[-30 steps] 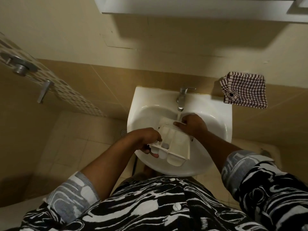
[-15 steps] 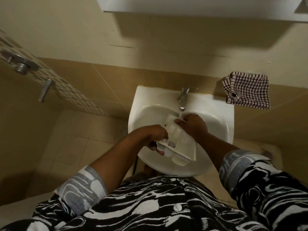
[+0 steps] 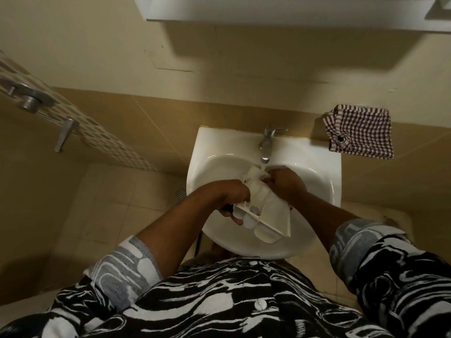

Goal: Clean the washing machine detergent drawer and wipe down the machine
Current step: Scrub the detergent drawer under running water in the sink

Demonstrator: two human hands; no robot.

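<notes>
Drawer (image 3: 266,211) sits over sink (image 3: 207,147) at frame centre, long axis pointing up-frame, left hand (image 3: 234,196) gripping near end, right hand (image 3: 285,182) curled round far end under tap (image 3: 266,147).

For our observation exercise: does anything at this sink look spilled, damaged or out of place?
Nothing stands out. The left hand grips the detergent drawer, tilted over the sink under the running tap; the right hand holds its far end.
</notes>
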